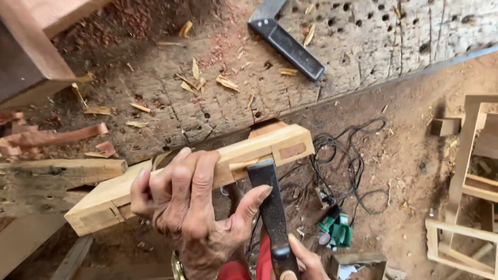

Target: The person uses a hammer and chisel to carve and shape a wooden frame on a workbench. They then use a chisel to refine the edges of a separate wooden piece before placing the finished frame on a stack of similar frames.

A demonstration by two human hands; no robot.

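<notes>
Workbench (218, 103) top lies open between try square (288, 44) and shavings (52, 137) (chips scattered).

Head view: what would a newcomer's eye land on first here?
At centre, the left hand grips a pale wooden block with cut notches, while the right hand, at the bottom edge, holds a dark chisel with its blade against the block's side. Behind, a worn workbench strewn with shavings carries a try square.
</notes>
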